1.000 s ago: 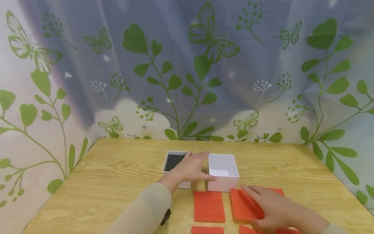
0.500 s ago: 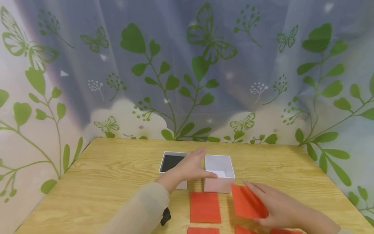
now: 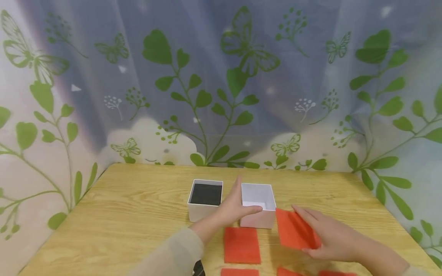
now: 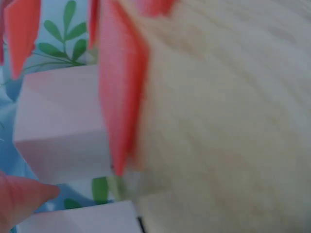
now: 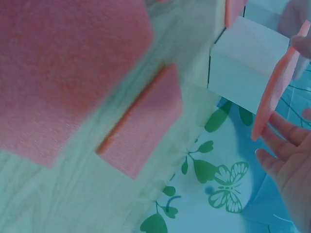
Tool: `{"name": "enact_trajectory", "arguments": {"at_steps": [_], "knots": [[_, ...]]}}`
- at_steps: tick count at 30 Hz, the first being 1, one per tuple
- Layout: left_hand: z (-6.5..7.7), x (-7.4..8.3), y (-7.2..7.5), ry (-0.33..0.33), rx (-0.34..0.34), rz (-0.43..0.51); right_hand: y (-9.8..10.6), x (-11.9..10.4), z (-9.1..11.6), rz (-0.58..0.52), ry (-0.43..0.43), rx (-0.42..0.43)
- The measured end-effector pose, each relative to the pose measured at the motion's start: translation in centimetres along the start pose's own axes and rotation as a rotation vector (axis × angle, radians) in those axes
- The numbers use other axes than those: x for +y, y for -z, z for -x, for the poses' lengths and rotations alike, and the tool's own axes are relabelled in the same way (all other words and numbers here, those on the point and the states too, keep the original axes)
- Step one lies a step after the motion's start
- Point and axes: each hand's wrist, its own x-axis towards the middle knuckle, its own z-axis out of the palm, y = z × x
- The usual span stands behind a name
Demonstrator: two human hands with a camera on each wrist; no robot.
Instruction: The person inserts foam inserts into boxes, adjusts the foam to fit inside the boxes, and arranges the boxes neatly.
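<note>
My right hand (image 3: 340,235) pinches a red square felt pad (image 3: 295,230), raised off the table and bent a little. In the right wrist view this pad (image 5: 277,90) stands nearly on edge between fingers and thumb. My left hand (image 3: 229,207) lies between two open-topped boxes, its fingers straight. Its thumb reaches across the near rim of the right box (image 3: 257,218), whose inside is white and bare. Behind the left wrist, the left box (image 3: 202,212) holds dark square material (image 3: 206,194). The left thumb (image 4: 24,196) also shows close to a box in the left wrist view.
A flat red pad (image 3: 241,245) lies in front of the boxes. Nearer still, several more red pads (image 3: 239,272) are cut off by the bottom edge. The wood-grain table (image 3: 145,214) ends at a leaf-and-butterfly patterned curtain (image 3: 193,96).
My right hand has lifted the red pad off the table and bent it, bringing it up beside the right box. My left hand has shifted right, uncovering the dark contents of the left box.
</note>
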Motion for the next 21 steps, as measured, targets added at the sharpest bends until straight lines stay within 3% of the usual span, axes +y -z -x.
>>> {"name": "enact_trajectory", "arguments": {"at_steps": [7, 14, 21], "knots": [[-0.1, -1.3, 0.0, -0.045, -0.039, 0.05, 0.9, 0.2, -0.9, -0.022, -0.011, -0.006], [-0.4, -1.7, 0.9, -0.001, -0.113, -0.054, 1.2, 0.3, -2.5, -0.055, -0.026, -0.023], [-0.6, -2.4, 1.1, 0.031, -0.135, -0.045, 1.3, 0.3, -5.1, -0.051, -0.025, -0.014]]}}
